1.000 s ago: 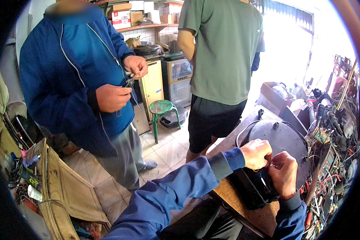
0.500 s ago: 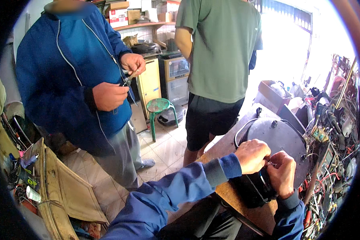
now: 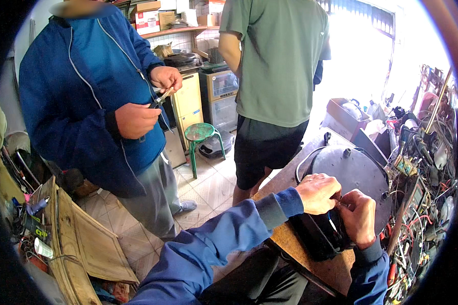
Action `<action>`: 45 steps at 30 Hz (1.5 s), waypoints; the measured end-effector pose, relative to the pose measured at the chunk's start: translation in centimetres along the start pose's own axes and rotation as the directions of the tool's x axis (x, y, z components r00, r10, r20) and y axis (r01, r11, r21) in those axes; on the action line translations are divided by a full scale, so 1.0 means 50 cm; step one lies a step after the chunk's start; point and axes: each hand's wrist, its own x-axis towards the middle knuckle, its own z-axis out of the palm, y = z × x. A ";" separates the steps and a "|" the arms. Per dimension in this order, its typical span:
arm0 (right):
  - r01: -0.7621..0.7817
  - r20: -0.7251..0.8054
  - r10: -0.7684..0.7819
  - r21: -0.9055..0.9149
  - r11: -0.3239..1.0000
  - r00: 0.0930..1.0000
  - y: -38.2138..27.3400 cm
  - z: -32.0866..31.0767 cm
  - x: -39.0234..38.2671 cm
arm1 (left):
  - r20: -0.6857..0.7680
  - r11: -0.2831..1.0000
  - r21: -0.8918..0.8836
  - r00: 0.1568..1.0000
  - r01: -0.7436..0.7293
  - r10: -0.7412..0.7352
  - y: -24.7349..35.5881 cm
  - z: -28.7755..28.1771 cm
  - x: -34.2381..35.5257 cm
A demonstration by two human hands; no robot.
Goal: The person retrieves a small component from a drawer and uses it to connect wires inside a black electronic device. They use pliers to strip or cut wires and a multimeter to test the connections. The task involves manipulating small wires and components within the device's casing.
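My left hand (image 3: 318,193) and my right hand (image 3: 359,217) meet fingertip to fingertip, both closed in a pinch. Whatever they pinch is tiny and mostly hidden by the fingers. Just below them a short thin white-and-blue wire (image 3: 333,224) shows against a black housing (image 3: 313,236). This housing joins a round dark grey appliance base (image 3: 347,161) with stubby feet, lying bottom up on a worn wooden bench (image 3: 341,272). A dark cable (image 3: 301,165) curves around the base's left side.
Tangled wires and tools (image 3: 432,203) crowd the right side; a cardboard box (image 3: 345,118) of parts stands behind. One person (image 3: 91,101) holds a small tool at left; another (image 3: 277,66) stands with back turned. A green stool (image 3: 199,133) is between them.
My hands stay together over the housing with slight finger movement, and the white wire below them shows more plainly. The whole view has shifted slightly.
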 end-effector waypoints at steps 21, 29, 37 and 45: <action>-0.092 0.050 0.086 0.127 0.988 0.995 0.038 -0.081 -0.020 | 0.068 0.994 -0.097 0.996 0.055 -0.048 0.012 0.003 0.017; 0.099 0.018 -0.102 0.134 0.986 0.995 0.068 -0.051 -0.012 | 0.065 0.992 -0.116 0.997 0.055 -0.047 0.001 0.009 0.014; 0.151 0.056 -0.156 0.080 0.985 0.986 0.068 -0.042 -0.008 | 0.061 0.993 -0.114 0.998 0.041 -0.034 -0.004 0.009 0.009; 0.209 0.008 -0.209 -0.072 0.975 0.978 0.087 -0.040 -0.015 | 0.091 0.975 -0.218 0.996 0.041 -0.021 0.008 0.017 0.023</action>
